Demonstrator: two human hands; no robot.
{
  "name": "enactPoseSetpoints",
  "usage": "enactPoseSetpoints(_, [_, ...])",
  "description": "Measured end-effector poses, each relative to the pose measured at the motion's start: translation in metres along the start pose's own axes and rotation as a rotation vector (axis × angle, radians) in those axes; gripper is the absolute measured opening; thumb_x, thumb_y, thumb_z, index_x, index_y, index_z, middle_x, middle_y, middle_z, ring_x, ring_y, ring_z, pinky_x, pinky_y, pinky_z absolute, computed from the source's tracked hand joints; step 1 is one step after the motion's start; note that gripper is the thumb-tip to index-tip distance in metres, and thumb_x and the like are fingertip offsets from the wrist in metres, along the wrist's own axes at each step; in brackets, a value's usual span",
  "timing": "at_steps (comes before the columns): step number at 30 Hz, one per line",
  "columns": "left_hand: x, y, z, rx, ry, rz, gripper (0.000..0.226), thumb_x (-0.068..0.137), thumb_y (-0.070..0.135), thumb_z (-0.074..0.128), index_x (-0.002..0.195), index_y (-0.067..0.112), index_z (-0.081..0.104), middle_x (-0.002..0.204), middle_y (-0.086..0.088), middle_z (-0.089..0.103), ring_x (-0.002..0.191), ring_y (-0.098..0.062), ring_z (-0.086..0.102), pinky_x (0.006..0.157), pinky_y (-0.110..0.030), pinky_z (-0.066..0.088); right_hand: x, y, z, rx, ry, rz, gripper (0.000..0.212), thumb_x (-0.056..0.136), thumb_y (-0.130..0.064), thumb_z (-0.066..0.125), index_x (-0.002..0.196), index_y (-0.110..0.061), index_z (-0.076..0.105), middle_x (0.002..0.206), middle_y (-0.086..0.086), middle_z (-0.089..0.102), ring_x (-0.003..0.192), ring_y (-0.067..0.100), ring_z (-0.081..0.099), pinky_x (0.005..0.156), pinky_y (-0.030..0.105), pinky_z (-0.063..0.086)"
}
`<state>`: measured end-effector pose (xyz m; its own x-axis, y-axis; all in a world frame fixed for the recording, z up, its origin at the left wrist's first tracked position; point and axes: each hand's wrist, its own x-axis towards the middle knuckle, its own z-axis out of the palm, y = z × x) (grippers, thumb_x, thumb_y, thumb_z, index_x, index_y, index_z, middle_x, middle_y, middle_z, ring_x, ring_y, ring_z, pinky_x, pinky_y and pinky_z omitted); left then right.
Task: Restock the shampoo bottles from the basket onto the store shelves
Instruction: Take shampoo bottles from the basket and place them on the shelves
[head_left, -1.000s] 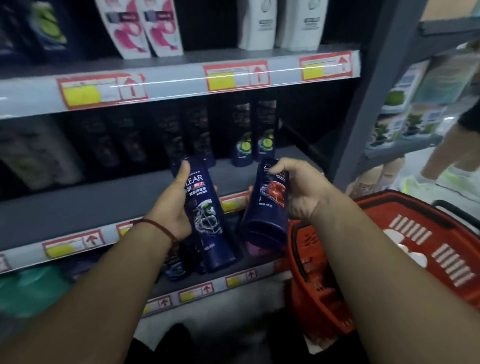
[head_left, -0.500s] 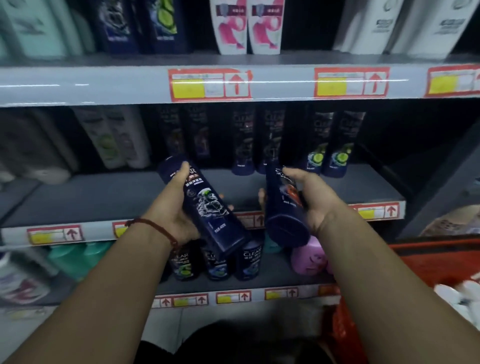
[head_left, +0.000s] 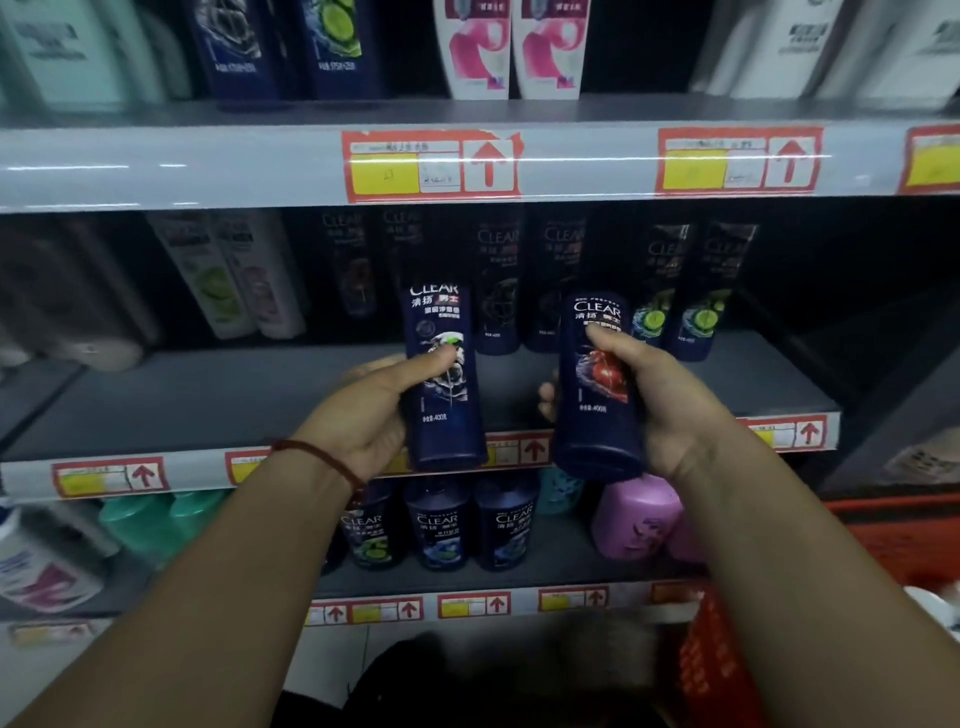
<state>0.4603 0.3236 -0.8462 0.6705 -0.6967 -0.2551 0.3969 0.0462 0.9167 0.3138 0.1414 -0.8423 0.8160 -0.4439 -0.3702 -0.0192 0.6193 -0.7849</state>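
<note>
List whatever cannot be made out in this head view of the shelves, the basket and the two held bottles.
Head view only:
- Red basket: cut off by the right edge, covered by the right forearm; contents unseen.
- Upper price tags: print blurred.
- Left hand fingers behind the black-graphic bottle, right hand fingers behind the red-graphic bottle: mostly hidden by the bottles.
- Top-shelf bottles: cut off by the upper edge.

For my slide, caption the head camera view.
Left hand holds the grey-label bottle, right hand the red-label bottle, facing the shelf.

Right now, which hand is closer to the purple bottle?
Right. The right hand is just above the purple bottle; the left hand is farther left.
</note>
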Motion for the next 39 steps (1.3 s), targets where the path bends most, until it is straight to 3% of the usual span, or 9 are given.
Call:
enactPoseSetpoints(5, [0.029,-0.008,0.022,-0.067,0.011,0.173,0.039,0.082,0.004,0.073,0.120,0.004,0.066,0.111,-0.014,0.073,0.096,-0.022,0.071,0.084,-0.037,0.059,0.006,-0.007,-0.015,-0.038,0.016,-0.076,0.054,0.074,-0.039,0.077,0.119,-0.010,0.070,0.106,0.012,0.073,0.087,0.026,0.074,0.075,0.038,0.061])
enactPoseSetpoints(8, [0.046,-0.009,0.036,-0.082,-0.019,0.244,0.035,0.084,0.000,0.071,0.119,0.004,0.064,0.112,-0.012,0.072,0.095,-0.018,0.071,0.079,-0.029,0.058,0.012,-0.010,-0.019,-0.078,0.012,-0.117,0.057,0.076,-0.036,0.076,0.124,-0.007,0.068,0.106,0.012,0.074,0.086,0.025,0.074,0.074,0.038,0.061])
enactPoseSetpoints(15, [0.085,-0.025,0.034,0.197,0.004,0.424,0.037,0.081,0.001,0.076,0.111,0.008,0.056,0.118,-0.008,0.069,0.111,-0.021,0.067,0.095,-0.035,0.054,0.023,-0.009,-0.030,-0.102,-0.030,-0.210,0.061,0.079,-0.027,0.077,0.131,-0.001,0.061,0.118,0.021,0.068,0.091,0.031,0.073,0.078,0.042,0.060])
enactPoseSetpoints(20, [0.085,-0.022,0.024,0.430,0.012,0.427,0.047,0.080,0.012,0.080,0.120,0.012,0.055,0.111,0.002,0.068,0.093,-0.005,0.070,0.076,-0.021,0.057,0.027,-0.009,-0.035,-0.105,-0.038,-0.236,0.048,0.080,-0.022,0.075,0.124,-0.007,0.066,0.114,0.019,0.070,0.092,0.032,0.072,0.076,0.042,0.059])
enactPoseSetpoints(24, [0.087,-0.037,0.019,0.654,0.076,0.381,0.067,0.072,0.012,0.086,0.130,0.019,0.053,0.106,0.005,0.067,0.093,-0.008,0.067,0.079,-0.023,0.056,0.029,-0.010,-0.037,-0.072,-0.031,-0.235,0.047,0.081,-0.021,0.074,0.125,-0.007,0.066,0.110,0.017,0.071,0.089,0.031,0.073,0.073,0.040,0.059])
enactPoseSetpoints(28, [0.092,-0.045,0.020,0.635,0.166,0.398,0.053,0.071,0.010,0.087,0.116,0.013,0.059,0.100,0.005,0.068,0.093,-0.008,0.067,0.082,-0.024,0.058,0.032,-0.011,-0.036,-0.045,-0.022,-0.239,0.053,0.080,-0.021,0.076,0.129,-0.006,0.063,0.109,0.015,0.072,0.091,0.032,0.073,0.073,0.039,0.059])
enactPoseSetpoints(33, [0.097,-0.048,0.027,0.666,0.253,0.454,0.042,0.073,0.015,0.086,0.108,0.016,0.062,0.091,0.009,0.068,0.082,0.002,0.065,0.070,-0.011,0.054,0.034,-0.010,-0.030,-0.023,-0.030,-0.237,0.049,0.082,-0.020,0.074,0.128,-0.006,0.064,0.109,0.016,0.072,0.091,0.032,0.073,0.074,0.040,0.060])
enactPoseSetpoints(39, [0.099,-0.050,0.030,0.658,0.310,0.486,0.042,0.071,0.015,0.088,0.103,0.015,0.061,0.083,0.013,0.064,0.073,0.007,0.061,0.066,-0.006,0.051,0.037,-0.008,-0.026,-0.066,-0.030,-0.230,0.053,0.083,-0.021,0.073,0.132,-0.004,0.061,0.125,0.021,0.067,0.100,0.036,0.069,0.078,0.043,0.061])
